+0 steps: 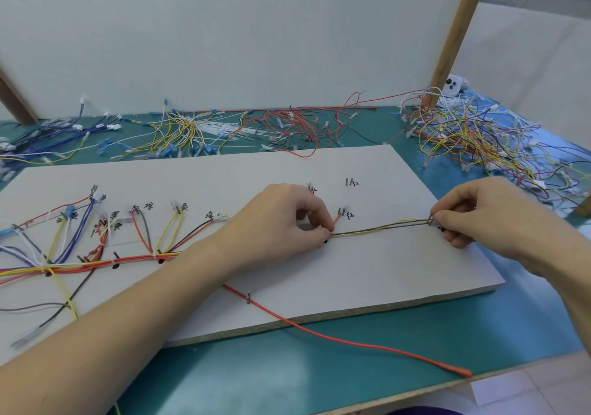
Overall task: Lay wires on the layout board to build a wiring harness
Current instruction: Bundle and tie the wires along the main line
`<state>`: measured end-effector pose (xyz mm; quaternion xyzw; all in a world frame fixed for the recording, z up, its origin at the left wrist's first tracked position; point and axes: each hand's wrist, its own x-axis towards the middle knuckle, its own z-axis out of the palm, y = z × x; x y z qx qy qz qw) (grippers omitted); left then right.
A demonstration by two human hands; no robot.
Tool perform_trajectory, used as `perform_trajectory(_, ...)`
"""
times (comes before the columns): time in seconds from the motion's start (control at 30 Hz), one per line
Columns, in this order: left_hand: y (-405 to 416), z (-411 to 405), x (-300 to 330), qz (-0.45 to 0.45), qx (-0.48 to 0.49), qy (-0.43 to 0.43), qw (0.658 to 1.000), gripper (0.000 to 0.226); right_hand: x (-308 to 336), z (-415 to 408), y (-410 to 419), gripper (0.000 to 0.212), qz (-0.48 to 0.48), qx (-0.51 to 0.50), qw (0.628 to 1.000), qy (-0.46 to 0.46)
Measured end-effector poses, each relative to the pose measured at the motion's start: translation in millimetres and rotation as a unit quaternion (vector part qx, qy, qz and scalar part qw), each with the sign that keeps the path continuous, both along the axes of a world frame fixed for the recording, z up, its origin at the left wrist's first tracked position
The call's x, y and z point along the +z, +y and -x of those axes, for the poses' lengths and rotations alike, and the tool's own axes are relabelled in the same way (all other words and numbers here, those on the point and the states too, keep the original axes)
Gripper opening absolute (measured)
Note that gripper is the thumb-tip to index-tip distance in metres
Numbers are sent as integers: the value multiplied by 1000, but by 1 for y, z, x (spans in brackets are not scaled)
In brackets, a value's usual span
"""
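Grey rectangular layout board point(367, 267) lay flat on the teal tabletop point(319, 366), long axis L-R. L part of board already carried the multicolour trunk bundle of red/yellow/blue wires point(96, 262), w/ branches fanning up to handwritten labels; exact branch count not readable, several. One loose red wire w/ orange sleeve end point(351, 344) ran from under the L forearm, past a pin near the front edge, off the board onto the tabletop. Left hand point(281, 222) sat mid-board, fingers curled, thumb + forefinger pinching the thin yellow-and-dark wire pair point(380, 227) at its L end, by a black dot mark. That pair stretched taut, near horizontal, rising slightly to the R; looked like 2–3 strands, can't separate. Right hand point(479, 213) was near the board's R end, fingertips pinching the pair's R end at what looked like a pin. So 2 hands, 1 span between them; R hand nearer the free end, so seating it likely falls to R hand, L acting as anchor. Short red stub wire point(337, 219) sat just R of the L fingertips. Behind the board: loose wire piles point(473, 133), approx 4 clusters, blue, yellow/white, red, mixed.
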<state>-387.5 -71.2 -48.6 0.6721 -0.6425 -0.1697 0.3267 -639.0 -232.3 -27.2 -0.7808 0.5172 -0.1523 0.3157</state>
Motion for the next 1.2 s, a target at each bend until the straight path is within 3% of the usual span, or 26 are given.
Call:
perform_trajectory(0.1, 0, -1, -1, 2, 0, 2, 1000, 9, -1, -1, 5, 12, 30, 5, 998, 50)
perform_trajectory(0.47, 0, -2, -2, 1, -7, -1, 1000, 9, -4, -8, 21, 21, 135, -13, 986, 101)
perform_trajectory(0.6, 0, -1, 1, 5, -9, -28, 1000, 11, -8, -6, 25, 24, 143, -39, 986, 69)
perform_trajectory(0.83, -8, 15, 17, -7, -45, -194, 980, 20, -17, -6, 37, 32, 187, -51, 980, 44)
perform_trajectory(1.2, -80, 76, 14, -6, -97, -157, 983, 26, -23, 2, 31, 34, 206, -27, 978, 5)
